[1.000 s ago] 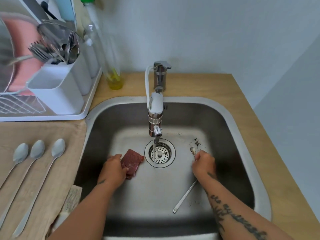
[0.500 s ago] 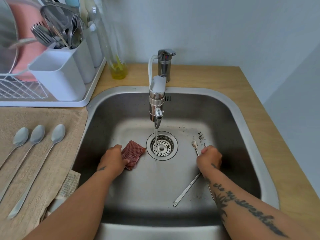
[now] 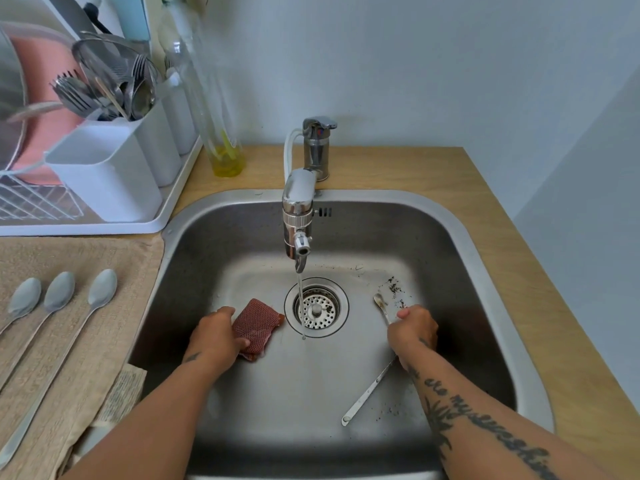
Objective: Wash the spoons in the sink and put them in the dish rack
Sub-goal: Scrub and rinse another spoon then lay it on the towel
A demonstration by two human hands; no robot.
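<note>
- Little had changed since the earlier frame: the right hand (image 3: pixel 412 330) kept its grip curled round the spoon (image 3: pixel 367 393) on the sink (image 3: pixel 485 271) floor, and the left hand (image 3: pixel 216 336) pinched the sponge (image 3: pixel 258 327).
- Lifting the spoon under the tap (image 3: pixel 299 216) stream seemed best, scrubbing its bowl first.

Barely anything moves tbh: the right hand (image 3: pixel 412 332) creeps slightly back along the spoon (image 3: pixel 370 390), so more of its neck shows.
</note>
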